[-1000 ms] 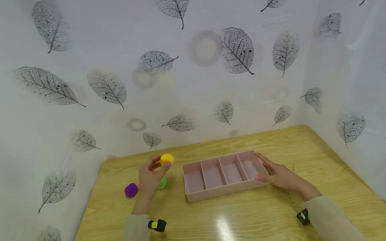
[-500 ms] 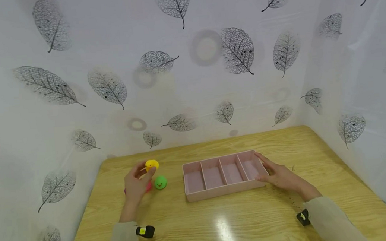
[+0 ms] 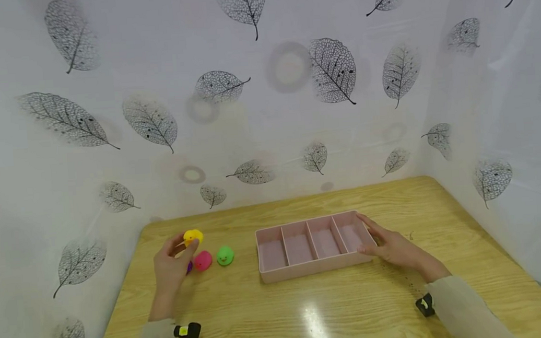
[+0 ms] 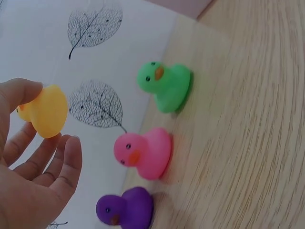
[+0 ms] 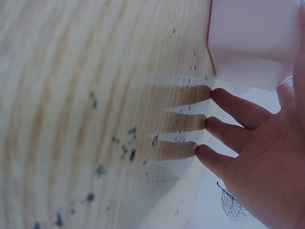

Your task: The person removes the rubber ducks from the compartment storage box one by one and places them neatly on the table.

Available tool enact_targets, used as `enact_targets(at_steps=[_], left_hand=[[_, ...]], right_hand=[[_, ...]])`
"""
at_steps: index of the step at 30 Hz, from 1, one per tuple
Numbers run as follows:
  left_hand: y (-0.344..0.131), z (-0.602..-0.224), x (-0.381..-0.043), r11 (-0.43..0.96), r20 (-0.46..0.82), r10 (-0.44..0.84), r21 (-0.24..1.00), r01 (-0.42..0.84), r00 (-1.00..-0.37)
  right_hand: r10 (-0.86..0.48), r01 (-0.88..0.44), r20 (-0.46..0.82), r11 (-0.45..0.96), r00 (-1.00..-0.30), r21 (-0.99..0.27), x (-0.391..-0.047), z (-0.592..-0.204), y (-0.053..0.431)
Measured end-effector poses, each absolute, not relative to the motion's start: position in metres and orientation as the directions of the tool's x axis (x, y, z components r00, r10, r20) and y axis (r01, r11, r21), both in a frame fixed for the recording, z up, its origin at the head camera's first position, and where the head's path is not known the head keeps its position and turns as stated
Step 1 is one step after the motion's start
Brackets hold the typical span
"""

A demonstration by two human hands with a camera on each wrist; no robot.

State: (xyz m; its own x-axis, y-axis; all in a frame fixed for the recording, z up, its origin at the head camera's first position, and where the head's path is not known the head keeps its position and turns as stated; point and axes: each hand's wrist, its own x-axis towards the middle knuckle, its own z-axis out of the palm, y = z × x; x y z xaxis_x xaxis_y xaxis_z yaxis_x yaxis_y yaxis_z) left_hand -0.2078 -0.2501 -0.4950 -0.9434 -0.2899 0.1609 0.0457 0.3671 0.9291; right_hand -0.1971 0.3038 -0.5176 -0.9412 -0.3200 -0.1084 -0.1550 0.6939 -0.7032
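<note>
Between thumb and fingers, my left hand (image 3: 169, 265) pinches a yellow rubber duck (image 3: 193, 237), raised above the table at the left. Near it stand a pink duck (image 3: 203, 260), a green duck (image 3: 225, 256) and a purple duck (image 3: 190, 268), the last partly behind the hand. In the left wrist view these ducks stand in a row, green (image 4: 167, 86), pink (image 4: 147, 152), purple (image 4: 126, 207). My right hand (image 3: 393, 247) holds the right end of a pale pink divided box (image 3: 315, 268), thumb at its front rim and forefinger at its back corner. Other fingertips touch the table in the right wrist view.
Several side-by-side compartments of the box face up, with no duck in them. The wooden table (image 3: 262, 321) meets a white curtain (image 3: 286, 121) printed with leaves at the back and sides. Dark specks mark the wood near the right hand.
My left hand has moved left with the yellow duck, from over the green duck to above the purple one. The pink and green ducks have come into view. The right hand and box have stayed.
</note>
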Motion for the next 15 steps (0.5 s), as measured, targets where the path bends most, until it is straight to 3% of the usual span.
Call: enact_targets(at_steps=[15], left_hand=[[-0.29,-0.497,-0.199,0.354,0.194,-0.413,0.935,0.039,-0.89]], right_hand=[[-0.316,-0.148,-0.117,0.7,-0.941,-0.699,-0.198,-0.518,0.304]])
